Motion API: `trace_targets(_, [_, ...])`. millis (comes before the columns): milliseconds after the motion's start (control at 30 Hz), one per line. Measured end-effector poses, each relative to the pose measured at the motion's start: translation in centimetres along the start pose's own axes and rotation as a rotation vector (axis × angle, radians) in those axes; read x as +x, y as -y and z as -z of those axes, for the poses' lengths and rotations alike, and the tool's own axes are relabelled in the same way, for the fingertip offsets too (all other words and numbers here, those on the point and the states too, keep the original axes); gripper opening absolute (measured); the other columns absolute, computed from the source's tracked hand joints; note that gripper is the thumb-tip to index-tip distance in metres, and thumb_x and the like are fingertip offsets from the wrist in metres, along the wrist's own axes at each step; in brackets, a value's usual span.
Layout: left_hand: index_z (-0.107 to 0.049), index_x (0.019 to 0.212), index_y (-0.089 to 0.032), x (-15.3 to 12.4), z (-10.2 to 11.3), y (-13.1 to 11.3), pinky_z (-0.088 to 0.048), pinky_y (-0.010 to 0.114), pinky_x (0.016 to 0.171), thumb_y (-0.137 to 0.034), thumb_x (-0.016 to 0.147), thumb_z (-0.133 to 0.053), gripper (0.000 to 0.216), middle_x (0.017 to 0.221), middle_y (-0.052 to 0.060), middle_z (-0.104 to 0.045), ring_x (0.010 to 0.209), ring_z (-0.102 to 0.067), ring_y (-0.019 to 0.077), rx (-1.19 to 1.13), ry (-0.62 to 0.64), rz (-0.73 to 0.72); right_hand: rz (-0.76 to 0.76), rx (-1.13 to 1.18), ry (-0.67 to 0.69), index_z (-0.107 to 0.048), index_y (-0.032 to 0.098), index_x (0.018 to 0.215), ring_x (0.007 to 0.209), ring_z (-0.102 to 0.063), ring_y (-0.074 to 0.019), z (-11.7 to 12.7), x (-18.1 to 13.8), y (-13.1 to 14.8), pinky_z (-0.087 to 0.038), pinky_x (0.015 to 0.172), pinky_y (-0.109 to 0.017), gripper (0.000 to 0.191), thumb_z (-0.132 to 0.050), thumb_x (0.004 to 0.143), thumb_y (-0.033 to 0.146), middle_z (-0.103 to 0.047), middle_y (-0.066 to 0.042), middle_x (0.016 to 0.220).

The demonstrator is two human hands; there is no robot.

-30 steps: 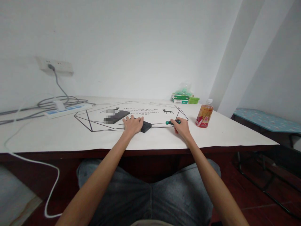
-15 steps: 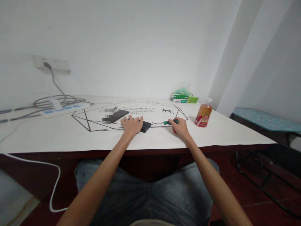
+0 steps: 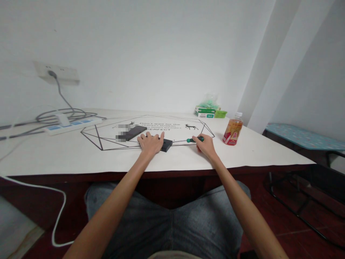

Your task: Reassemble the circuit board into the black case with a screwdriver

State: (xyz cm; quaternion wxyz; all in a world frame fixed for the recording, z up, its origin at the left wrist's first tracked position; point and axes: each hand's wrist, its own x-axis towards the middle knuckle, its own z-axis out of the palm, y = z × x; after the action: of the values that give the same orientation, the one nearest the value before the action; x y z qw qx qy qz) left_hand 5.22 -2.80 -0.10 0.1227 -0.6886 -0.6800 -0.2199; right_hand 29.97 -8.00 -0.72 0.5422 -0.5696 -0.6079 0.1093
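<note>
My left hand (image 3: 151,144) lies over a flat black rectangular box (image 3: 166,145), holding it down on the table with the thumb along its top and the other fingers over its far side. Most of the box is hidden under this hand. My right hand (image 3: 206,144) is closed round the black and green handle of a screwdriver (image 3: 191,140). Its thin shaft points left, toward the box's right end; whether the tip touches is too small to tell. Just beyond my left hand lies a dark flat object like a phone (image 3: 136,132), partly blurred out.
A drink bottle (image 3: 232,130) stands right of my right hand. Green and white boxes (image 3: 206,110) with a plastic bag sit at the back. On the left lie a power strip (image 3: 72,125) and coiled cables (image 3: 54,114). The white table's (image 3: 175,162) front edge is near my forearms.
</note>
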Motion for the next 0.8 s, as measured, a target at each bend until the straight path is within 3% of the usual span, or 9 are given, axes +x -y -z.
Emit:
trace_targets(367, [-0.078, 0.114, -0.019, -0.4, 0.7, -0.4, -0.033, 0.058, 0.094, -0.058, 0.101, -0.024, 0.068, 0.129, 0.023, -0.061, 0.115, -0.053, 0.0453, 0.018, 0.020, 0.022, -0.030, 0.028, 0.053, -0.054, 0.022, 0.061, 0.040, -0.050, -0.0149, -0.3, 0.2, -0.9, -0.039, 0.051, -0.028, 0.038, -0.062, 0.083, 0.052, -0.053, 0.002, 0.043])
trace_targets(500, [-0.077, 0.116, -0.019, -0.5, 0.9, -0.7, -0.033, 0.055, 0.095, -0.057, 0.101, -0.022, 0.069, 0.131, 0.024, -0.061, 0.116, -0.053, 0.0447, 0.051, 0.012, 0.027, -0.040, 0.143, 0.105, -0.055, 0.023, 0.077, 0.039, -0.045, -0.0133, -0.2, 0.3, -1.3, -0.034, 0.044, -0.026, 0.028, -0.066, 0.079, 0.048, -0.053, 0.005, 0.048])
trace_targets(667, [-0.078, 0.115, -0.019, -0.4, 1.2, -0.1, -0.034, 0.055, 0.094, -0.063, 0.100, -0.015, 0.078, 0.130, 0.024, -0.061, 0.116, -0.054, 0.0455, 0.045, 0.045, 0.027, -0.075, 0.299, 0.175, -0.049, 0.026, 0.088, 0.035, -0.040, -0.0118, -0.1, 0.1, -1.4, -0.028, 0.037, -0.024, 0.026, -0.067, 0.075, 0.038, -0.049, 0.009, 0.049])
trace_targets(800, [-0.080, 0.109, -0.014, -0.3, 1.2, 1.1, -0.037, 0.053, 0.094, -0.069, 0.097, -0.012, 0.088, 0.126, 0.026, -0.062, 0.113, -0.055, 0.0441, 0.046, 0.001, 0.017, -0.061, 0.228, 0.122, -0.052, 0.023, 0.081, 0.038, -0.046, -0.0121, 0.2, 0.2, -1.8, -0.032, 0.039, -0.025, 0.029, -0.068, 0.077, 0.047, -0.057, 0.004, 0.055])
